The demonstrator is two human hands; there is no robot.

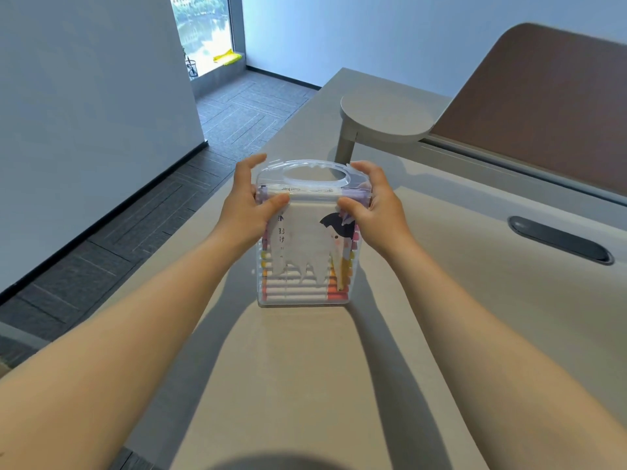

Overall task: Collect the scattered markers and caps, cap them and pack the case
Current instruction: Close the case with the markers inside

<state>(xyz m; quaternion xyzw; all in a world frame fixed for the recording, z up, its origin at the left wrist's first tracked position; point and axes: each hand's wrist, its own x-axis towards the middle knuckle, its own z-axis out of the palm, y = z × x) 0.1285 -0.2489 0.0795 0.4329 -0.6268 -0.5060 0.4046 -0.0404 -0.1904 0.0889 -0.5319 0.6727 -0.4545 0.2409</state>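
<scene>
A clear plastic marker case [307,293] with a carry handle at its far end lies flat on the beige desk [305,385]. Rows of capped markers [336,295] with coloured ends show through its lid, under a torn white sticker with a cartoon figure. My left hand [246,212] grips the case's left side near the handle, thumb pressed on the lid. My right hand [376,208] grips the right side the same way. No loose markers or caps are in view.
A round grey shelf on a post [383,120] stands just behind the case. A brown divider panel [543,106] runs along the desk's right back. A dark cable slot [559,239] lies to the right. The desk's left edge drops to grey carpet [135,225].
</scene>
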